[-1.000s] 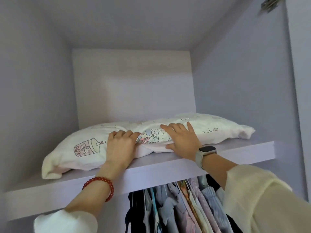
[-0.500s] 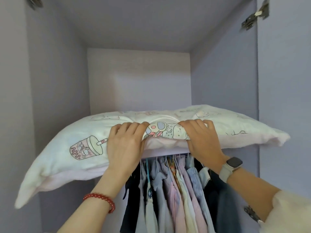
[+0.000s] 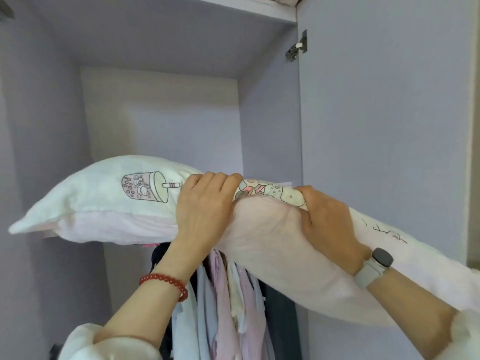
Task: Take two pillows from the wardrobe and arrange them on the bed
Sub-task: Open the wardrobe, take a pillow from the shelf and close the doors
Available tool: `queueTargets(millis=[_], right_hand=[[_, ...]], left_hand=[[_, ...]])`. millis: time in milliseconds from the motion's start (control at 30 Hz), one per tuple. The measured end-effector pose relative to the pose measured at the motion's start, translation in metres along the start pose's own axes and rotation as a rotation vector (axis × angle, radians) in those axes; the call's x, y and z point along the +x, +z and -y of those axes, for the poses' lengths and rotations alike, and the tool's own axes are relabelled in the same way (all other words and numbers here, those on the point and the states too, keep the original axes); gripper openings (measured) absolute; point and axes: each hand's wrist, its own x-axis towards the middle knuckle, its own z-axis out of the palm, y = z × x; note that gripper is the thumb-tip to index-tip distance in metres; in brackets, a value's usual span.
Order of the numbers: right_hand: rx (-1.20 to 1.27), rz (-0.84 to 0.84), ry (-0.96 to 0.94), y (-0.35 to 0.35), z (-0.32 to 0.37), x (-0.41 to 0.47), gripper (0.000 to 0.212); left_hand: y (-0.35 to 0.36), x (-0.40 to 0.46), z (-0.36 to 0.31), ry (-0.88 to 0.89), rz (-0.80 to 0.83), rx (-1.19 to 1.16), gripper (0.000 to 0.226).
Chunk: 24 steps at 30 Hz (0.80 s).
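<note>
A long white pillow [image 3: 104, 201] with cartoon prints and a pale pink underside hangs in front of the open lilac wardrobe [image 3: 161, 126], clear of the shelf. My left hand [image 3: 205, 206], with a red bead bracelet on its wrist, grips the pillow's near edge at the middle. My right hand [image 3: 330, 224], with a grey watch on its wrist, grips the same edge just to the right. The pillow's right end droops down past my right forearm. No second pillow or bed is in view.
Shirts on hangers [image 3: 228, 302] fill the space below the shelf, right under the pillow. The open wardrobe door [image 3: 384, 126] stands close on the right, with a hinge [image 3: 297, 48] near its top. Some fabric shows on the upper shelf [image 3: 280, 0].
Both hands closed on the pillow and drew it off the shelf towards me. It now hangs in the air, lower and tilted down to the right.
</note>
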Motion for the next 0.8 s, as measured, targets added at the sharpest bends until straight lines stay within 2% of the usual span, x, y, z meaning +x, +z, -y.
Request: queueTargets(millis=[100, 233, 300, 400, 467, 500, 567, 633, 700, 800], right_hand=[[-0.021, 0.078, 0.189, -0.012, -0.026, -0.042, 0.020], [-0.077, 0.115, 0.384, -0.038, -0.046, -0.103, 0.016], [-0.123, 0.194, 0.427, -0.051, -0.052, -0.129, 0.015], [-0.126, 0.356, 0.437, -0.070, -0.061, -0.160, 0.017], [-0.072, 0.446, 0.493, -0.082, -0.067, -0.180, 0.021], [-0.002, 0.441, 0.561, -0.085, -0.069, -0.189, 0.020], [0.128, 0.304, 0.720, -0.086, -0.076, -0.201, 0.022], [0.092, 0.141, 0.832, -0.080, -0.091, -0.209, 0.032], [-0.007, 0.114, 0.917, -0.070, -0.113, -0.210, 0.052], [0.071, 0.144, 1.059, -0.054, -0.147, -0.201, 0.072]], left_hand=[[0.009, 0.006, -0.039, 0.134, 0.054, -0.034, 0.023], [0.024, -0.002, -0.087, 0.281, 0.133, -0.183, 0.016], [0.032, -0.019, -0.106, 0.288, 0.186, -0.289, 0.007], [0.045, -0.059, -0.130, 0.241, 0.299, -0.426, 0.005], [0.054, -0.089, -0.149, 0.210, 0.429, -0.499, 0.018], [0.058, -0.103, -0.159, 0.197, 0.508, -0.534, 0.024], [0.064, -0.128, -0.178, 0.172, 0.619, -0.597, 0.025], [0.067, -0.148, -0.195, 0.144, 0.690, -0.660, 0.019], [0.070, -0.163, -0.205, 0.134, 0.728, -0.696, 0.017], [0.073, -0.171, -0.210, 0.147, 0.728, -0.741, 0.017]])
